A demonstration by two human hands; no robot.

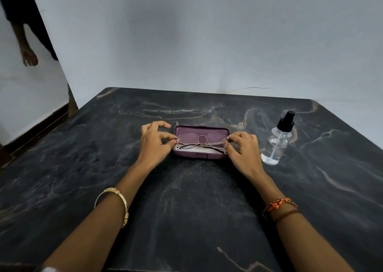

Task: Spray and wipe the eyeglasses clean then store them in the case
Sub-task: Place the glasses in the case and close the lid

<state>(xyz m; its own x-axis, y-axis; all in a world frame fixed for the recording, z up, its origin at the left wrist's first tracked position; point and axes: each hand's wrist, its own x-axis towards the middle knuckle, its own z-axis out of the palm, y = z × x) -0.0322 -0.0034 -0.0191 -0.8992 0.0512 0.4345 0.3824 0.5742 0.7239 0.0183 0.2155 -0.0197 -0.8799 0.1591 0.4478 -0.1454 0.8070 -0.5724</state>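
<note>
Thin metal-framed eyeglasses (202, 140) with folded temples hang just over the open purple case (199, 155) in the middle of the dark marble table. My left hand (157, 142) pinches the frame's left end. At the right end my right hand (243, 147) pinches the other hinge. A white cloth (193, 151) lies inside the case under the glasses. The case lid (200, 130) stands up behind them. A clear spray bottle (278, 141) with a black nozzle stands upright to the right of my right hand, apart from it.
The black marble table (186, 199) stretches wide in front of the case and to both sides. A pale wall rises right behind its far edge. At the far left a person's leg and foot (29, 56) show on the floor.
</note>
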